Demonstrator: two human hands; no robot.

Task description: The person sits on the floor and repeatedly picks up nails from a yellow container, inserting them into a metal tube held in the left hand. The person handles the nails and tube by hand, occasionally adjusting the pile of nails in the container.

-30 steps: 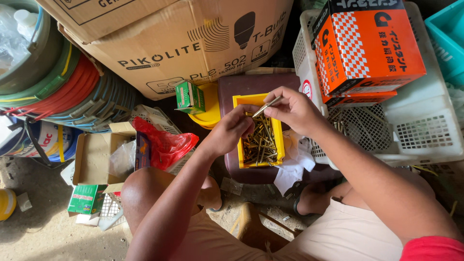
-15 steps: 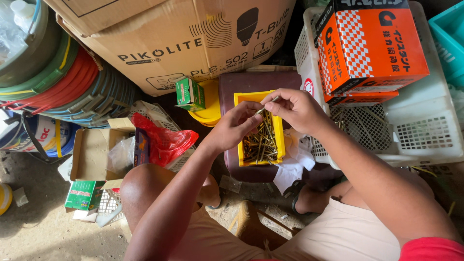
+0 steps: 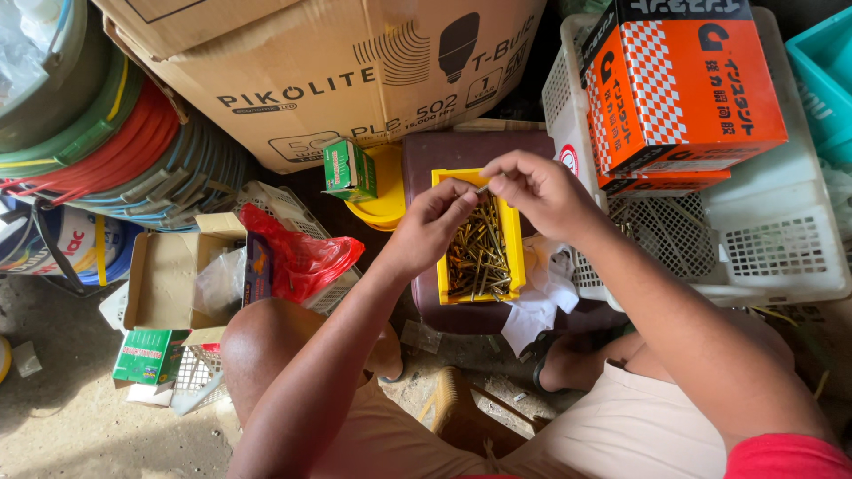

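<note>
A: Both hands are above the yellow tray [image 3: 444, 232], which sits on top of the dark maroon container [image 3: 424, 160]. The left hand [image 3: 432, 226] and the right hand [image 3: 539, 189] come together over the far end of the tray, and their fingertips nearly touch.

B: And what do they hold?

A: Between them is one thin screw [image 3: 482, 188], pinched at its two ends, I think. The fingers of both hands are curled in close, thumb against forefinger, not spread. The screw is very small in this view, so I cannot tell surely which hand carries its weight.

B: Where are the other screws?

A: The pile of brass-coloured screws [image 3: 477, 253] lies loose in the tray, directly below the hands.

B: How does one do this well?

A: In my judgement, it is good to keep the pinch over the tray, so a dropped screw falls back into the pile and not onto the sandy floor [image 3: 62, 417]. Also to grip by the shaft, away from the sharp point, and to take one piece at a time, because the screws lie crossed and can lift together.

B: Anything close that could disturb?

A: The small green box [image 3: 348, 168] and the yellow bowl [image 3: 383, 200] stand just beside the tray on the left; the white basket [image 3: 754, 248] is at the right.
</note>
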